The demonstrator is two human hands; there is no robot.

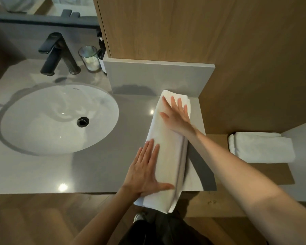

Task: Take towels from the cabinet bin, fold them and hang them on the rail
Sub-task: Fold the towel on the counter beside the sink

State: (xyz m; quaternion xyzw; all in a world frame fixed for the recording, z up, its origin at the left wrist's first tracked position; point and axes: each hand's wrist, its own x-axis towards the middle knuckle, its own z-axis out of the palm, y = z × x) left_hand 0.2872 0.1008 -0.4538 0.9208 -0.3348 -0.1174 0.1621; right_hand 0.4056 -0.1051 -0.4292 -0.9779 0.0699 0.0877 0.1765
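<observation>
The white towel (168,156) lies as a long, narrow strip on the grey vanity surface (95,165), just right of the sink basin (60,119). Its far end is close to the low grey backsplash (157,76) and its near end hangs over the near edge. Stacked layers show along its right side, so it looks already folded lengthwise. The left hand (145,167) presses flat on the near part of the strip, half on the cloth and half on the surface, with its fingers (149,149) straight and spread, gripping nothing. The right hand (177,115) lies flat on the far part in the same way, palm down with straight fingers, so both hands are released and pressing rather than holding. This reads as smoothing or flattening the fold. A second folded towel (261,147) rests well apart to the right on a lower wooden ledge (272,174), which suggests one towel has been folded and set aside. By that reading the task is partway through: this towel probably needs one or more crosswise folds before it is compact enough to hang. No rail shows here, and neither does the cabinet bin, so no hanging can be confirmed and the number of towels left to fetch cannot be told. A black faucet (57,53) and a glass jar (89,58) stand at the far left, away from the work.
</observation>
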